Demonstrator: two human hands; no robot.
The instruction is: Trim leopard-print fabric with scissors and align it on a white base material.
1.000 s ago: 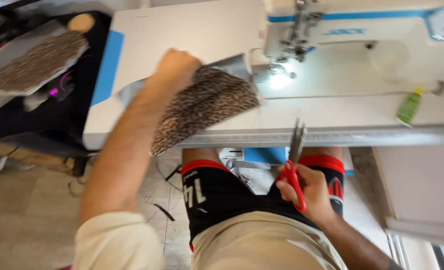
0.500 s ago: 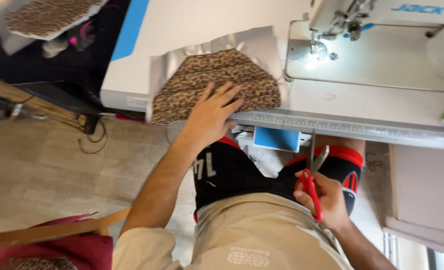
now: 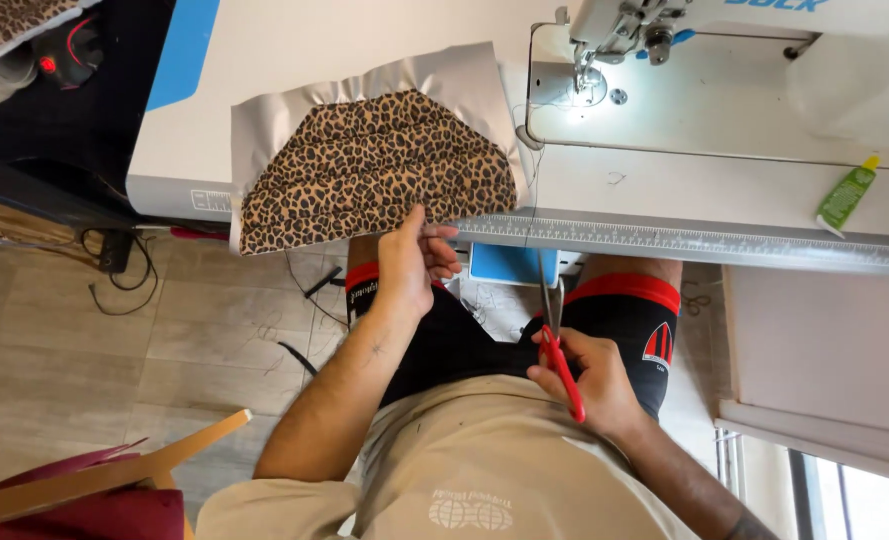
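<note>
Head view, looking down from a seated position at the sewing table (image 3: 664,195).

- Work piece: leopard-print fabric panel (image 3: 364,170) on a grey backing layer (image 3: 434,75). It lies flat on the table at 11 o'clock from the lap, and its lower edge overhangs the table front. The sewing machine (image 3: 664,30) stands just beside it at 1 o'clock, with its lamp lit over the needle plate.
- Left hand (image 3: 411,262): at the panel's lower edge, 12 o'clock. The forefinger is stretched up onto the print and the other fingers are curled loosely below the table edge. I cannot tell whether the cloth is actually pinched.
- Right hand (image 3: 584,375): over the right thigh at 3 o'clock, fingers closed through the red handles of the scissors (image 3: 556,335). The blades point up towards 12 o'clock and look closed. Their tips sit below the printed ruler strip (image 3: 714,243), apart from the fabric.
- Other things: a green bottle (image 3: 846,195) at 2 o'clock on the table, and a second leopard-print piece (image 3: 4,20) at 10 o'clock, well apart.

Judgement: the step in hand looks like steadying the panel edge with the cutter held ready; no cut is engaged. A trim here would call for a firm left-hand grip on the edge, opened blades raised to the overhang, and the left fingers kept clear of the blade line.
</note>
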